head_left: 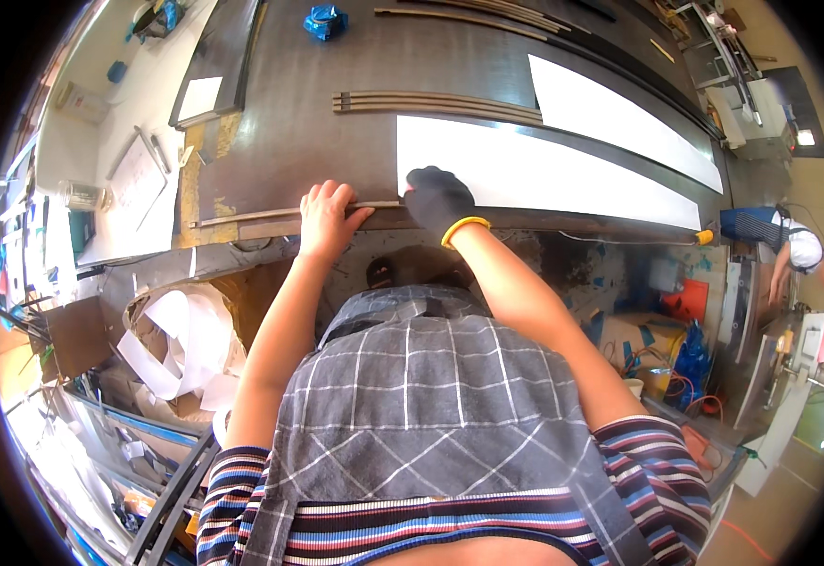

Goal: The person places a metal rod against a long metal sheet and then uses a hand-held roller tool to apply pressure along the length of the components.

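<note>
Along the near edge of the table point(280, 141) runs a thin strip point(261, 217), the bare left hand point(329, 222) bent over it. Farther right along that edge, the gloved right hand point(438, 200) curls over a white sheet point(544, 174); from where I stand, I can't tell whether either grips

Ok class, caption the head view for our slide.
Left hand on a brown strip; gloved right hand at a white sheet.

It's a workshop — dark workbench point(285, 80), brown strips point(431, 103), heaped white scraps point(169, 311)
</note>
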### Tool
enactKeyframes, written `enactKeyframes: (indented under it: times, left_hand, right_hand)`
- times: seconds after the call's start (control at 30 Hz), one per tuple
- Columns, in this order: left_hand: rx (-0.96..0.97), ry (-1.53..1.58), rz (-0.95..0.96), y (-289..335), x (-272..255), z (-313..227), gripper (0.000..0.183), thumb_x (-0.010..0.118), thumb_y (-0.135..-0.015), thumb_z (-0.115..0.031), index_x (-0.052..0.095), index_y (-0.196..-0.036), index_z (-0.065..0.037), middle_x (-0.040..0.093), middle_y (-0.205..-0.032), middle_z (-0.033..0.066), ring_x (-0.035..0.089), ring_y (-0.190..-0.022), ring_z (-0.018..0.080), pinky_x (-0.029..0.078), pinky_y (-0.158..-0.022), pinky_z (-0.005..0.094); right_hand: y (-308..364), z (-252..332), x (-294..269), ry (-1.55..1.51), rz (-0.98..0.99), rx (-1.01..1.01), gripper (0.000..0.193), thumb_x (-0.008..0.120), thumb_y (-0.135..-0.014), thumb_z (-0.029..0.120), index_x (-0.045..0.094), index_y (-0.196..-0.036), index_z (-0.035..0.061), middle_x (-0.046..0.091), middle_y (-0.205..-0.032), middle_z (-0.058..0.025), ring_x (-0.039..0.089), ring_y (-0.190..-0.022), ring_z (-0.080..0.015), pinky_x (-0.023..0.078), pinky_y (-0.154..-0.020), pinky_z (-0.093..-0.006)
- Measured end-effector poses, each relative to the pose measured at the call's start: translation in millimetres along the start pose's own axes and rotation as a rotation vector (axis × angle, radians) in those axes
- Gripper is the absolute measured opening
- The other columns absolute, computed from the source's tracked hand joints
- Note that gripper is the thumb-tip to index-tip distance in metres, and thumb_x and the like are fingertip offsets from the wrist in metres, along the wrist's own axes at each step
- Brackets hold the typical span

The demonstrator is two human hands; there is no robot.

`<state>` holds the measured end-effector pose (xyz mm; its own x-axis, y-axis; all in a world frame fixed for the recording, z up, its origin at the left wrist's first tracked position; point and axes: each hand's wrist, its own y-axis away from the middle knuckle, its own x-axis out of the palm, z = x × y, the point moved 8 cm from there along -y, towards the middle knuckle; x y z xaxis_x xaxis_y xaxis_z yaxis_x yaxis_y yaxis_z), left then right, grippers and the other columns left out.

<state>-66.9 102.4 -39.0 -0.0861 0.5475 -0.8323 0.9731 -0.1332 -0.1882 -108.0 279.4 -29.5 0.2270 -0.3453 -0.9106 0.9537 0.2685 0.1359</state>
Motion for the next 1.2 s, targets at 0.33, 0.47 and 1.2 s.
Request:
enactKeyframes:
  times: [0.33,0.47,1.2]
  left_hand:
    - [0.015,-0.076,-0.03,9.6,-36.3,55.6,0.026,0.078,-0.072,-0.02,0.058,-0.081,-0.007,0.057,-0.084,0.0083,0.054,-0.086,0.0325,0.043,-0.077,0.0437]
    - [0.122,-0.282,-0.032,22.7,-21.1,70.9,0.025,0.077,-0.074,-0.018,0.062,-0.091,-0.007,0.06,-0.092,0.0097,0.055,-0.095,0.0334,0.043,-0.084,0.046]
    - [-0.048,0.703,0.575,-136.0,210.0,-371.0,0.046,0.047,-0.101,-0.038,0.063,-0.123,0.0,0.055,-0.136,0.0164,0.035,-0.14,0.0287,0.027,-0.114,0.042]
  right_hand:
    - [287.7,-511.0,-187.0,0.722,-0.28,1.046,0.029,0.061,-0.083,0.029,0.069,-0.097,0.0047,0.065,-0.106,-0.0187,0.066,-0.093,-0.034,0.052,-0.081,-0.0433]
    - [345.2,-480.4,-246.8,0.911,-0.27,1.274,0.028,0.062,-0.081,0.032,0.07,-0.093,0.0072,0.066,-0.096,-0.0155,0.066,-0.087,-0.0302,0.053,-0.081,-0.0409]
    - [377.7,-599.8,-469.0,-0.92,-1.627,0.012,0.047,0.037,-0.099,0.041,0.058,-0.105,-0.0011,0.066,-0.085,-0.0135,0.065,-0.081,-0.0205,0.054,-0.073,-0.0335]
